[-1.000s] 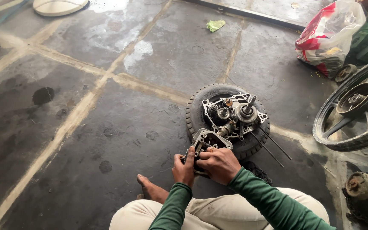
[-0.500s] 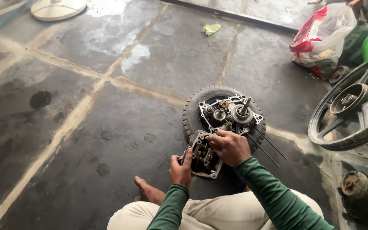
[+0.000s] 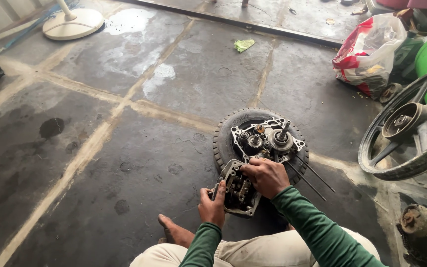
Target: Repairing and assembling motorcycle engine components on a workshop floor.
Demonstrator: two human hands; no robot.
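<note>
Down on the stained concrete floor (image 3: 124,163), right in front of the seated person's knees, sits a small tyre (image 3: 226,136) lying flat with an engine case (image 3: 268,138) resting on top of it; gears and a shaft stick up out of the case, and a few long studs (image 3: 312,173) poke out toward the right; a smaller metal engine part (image 3: 238,190) leans against the near edge of the tyre, and that's what both hands are on. Right hand (image 3: 267,177) is curled over the top edge of the part, fingers bent and pressed down on it; left hand (image 3: 212,205) is closed around its lower left side, thumb up along the edge, gripping it; whether anything small is pinched in either hand I can't tell. Both sleeves are green; a bare foot (image 3: 174,231) rests on the floor just left of the left wrist.

Off to the right there's a big spoked wheel (image 3: 406,128) with its tyre on, next to something bright green; behind it a red and white plastic bag (image 3: 369,52), crumpled and stuffed; a small green scrap (image 3: 243,45) lies farther back; top left is the round white base of a stand (image 3: 72,22); pale seams cross the floor, with wet patches near the back.
</note>
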